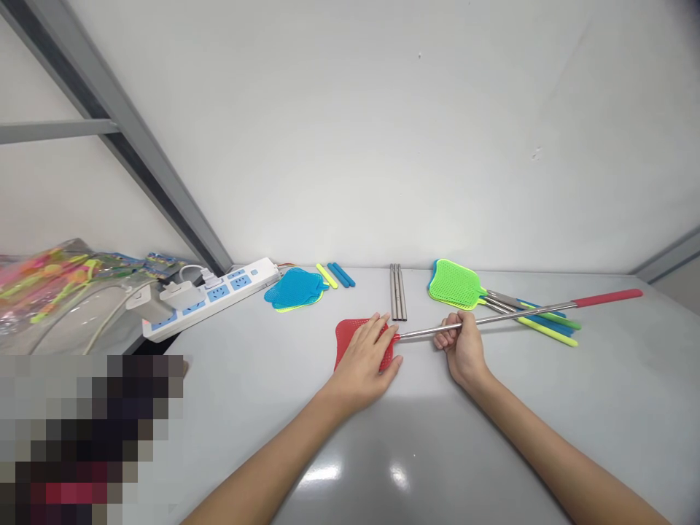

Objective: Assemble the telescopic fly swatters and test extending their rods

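Observation:
A fly swatter with a red mesh head [346, 337], a long metal rod and a red grip [607, 297] lies across the table in front of me. My left hand [367, 357] rests flat on the red head, fingers stretched out. Closed round the metal rod is my right hand [464, 344], a short way right of the head. Behind the rod, at the right, lie several assembled swatters with a green head [455, 283] on top and blue, green and yellow grips. Several loose metal rods [398, 292] lie side by side beyond my hands.
Blue swatter heads [295, 286] lie at the left, beside a loose yellow grip [327, 275] and blue grips [341, 275]. A white power strip [219, 295] with plugs and cables stands further left, near bagged colourful items [60, 281]. A wall [383, 146] closes off the back.

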`<action>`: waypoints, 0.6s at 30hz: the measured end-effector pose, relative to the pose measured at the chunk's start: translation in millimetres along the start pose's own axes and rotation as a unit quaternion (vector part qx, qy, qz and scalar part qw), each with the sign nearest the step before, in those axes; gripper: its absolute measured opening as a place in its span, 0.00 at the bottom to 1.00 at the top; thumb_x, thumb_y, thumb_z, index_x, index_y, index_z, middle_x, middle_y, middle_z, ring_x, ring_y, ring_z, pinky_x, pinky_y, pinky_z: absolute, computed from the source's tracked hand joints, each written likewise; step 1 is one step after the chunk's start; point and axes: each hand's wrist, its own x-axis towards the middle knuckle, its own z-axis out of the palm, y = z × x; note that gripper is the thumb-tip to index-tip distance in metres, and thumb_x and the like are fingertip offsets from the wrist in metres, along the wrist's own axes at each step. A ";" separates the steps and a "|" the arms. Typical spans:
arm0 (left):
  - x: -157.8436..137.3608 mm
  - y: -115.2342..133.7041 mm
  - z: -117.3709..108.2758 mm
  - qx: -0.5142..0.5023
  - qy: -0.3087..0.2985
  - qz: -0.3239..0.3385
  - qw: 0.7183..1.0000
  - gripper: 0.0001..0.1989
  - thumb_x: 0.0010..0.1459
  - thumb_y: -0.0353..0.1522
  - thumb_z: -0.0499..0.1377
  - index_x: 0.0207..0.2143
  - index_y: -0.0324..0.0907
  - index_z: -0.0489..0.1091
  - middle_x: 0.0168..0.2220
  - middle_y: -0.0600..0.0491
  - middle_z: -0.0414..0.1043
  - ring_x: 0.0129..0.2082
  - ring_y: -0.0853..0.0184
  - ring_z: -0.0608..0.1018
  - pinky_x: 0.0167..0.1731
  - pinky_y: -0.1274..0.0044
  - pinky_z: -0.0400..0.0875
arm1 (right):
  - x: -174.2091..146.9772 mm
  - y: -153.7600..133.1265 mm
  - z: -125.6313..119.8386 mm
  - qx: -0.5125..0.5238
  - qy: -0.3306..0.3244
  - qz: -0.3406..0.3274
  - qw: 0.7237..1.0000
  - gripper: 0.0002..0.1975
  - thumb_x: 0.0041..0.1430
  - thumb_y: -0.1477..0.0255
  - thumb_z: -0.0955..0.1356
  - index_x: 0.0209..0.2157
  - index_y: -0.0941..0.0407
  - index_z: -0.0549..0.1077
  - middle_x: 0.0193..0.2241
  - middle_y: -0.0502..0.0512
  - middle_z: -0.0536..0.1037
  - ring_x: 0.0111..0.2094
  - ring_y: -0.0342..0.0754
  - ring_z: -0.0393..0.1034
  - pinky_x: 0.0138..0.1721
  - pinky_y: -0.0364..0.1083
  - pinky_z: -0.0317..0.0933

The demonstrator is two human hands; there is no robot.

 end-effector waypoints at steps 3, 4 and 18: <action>0.0 -0.7 0.2 -0.002 0.000 0.004 1.000 0.23 0.55 0.38 0.46 0.53 0.43 0.53 0.58 0.50 0.46 0.58 0.63 0.46 0.54 0.67 0.45 | 0.3 0.3 -0.3 -0.001 0.000 0.000 1.000 0.15 0.49 0.70 0.58 0.12 0.56 0.51 0.09 0.43 0.50 0.11 0.38 0.45 0.13 0.40 0.46; 0.1 -0.9 0.3 -0.002 -0.001 0.004 1.000 0.23 0.55 0.38 0.46 0.53 0.43 0.52 0.58 0.50 0.46 0.58 0.62 0.46 0.54 0.67 0.45 | 0.4 0.3 -0.3 -0.002 0.001 0.001 1.000 0.15 0.49 0.70 0.58 0.12 0.56 0.51 0.09 0.43 0.50 0.11 0.38 0.45 0.13 0.40 0.45; -0.3 2.3 -8.4 -0.037 -0.025 0.003 0.999 0.26 0.53 0.45 0.46 0.52 0.44 0.54 0.57 0.49 0.48 0.57 0.60 0.48 0.53 0.65 0.47 | 0.4 0.1 -0.8 0.002 -0.005 -0.001 1.000 0.16 0.49 0.70 0.58 0.12 0.56 0.52 0.09 0.43 0.51 0.11 0.38 0.46 0.13 0.40 0.46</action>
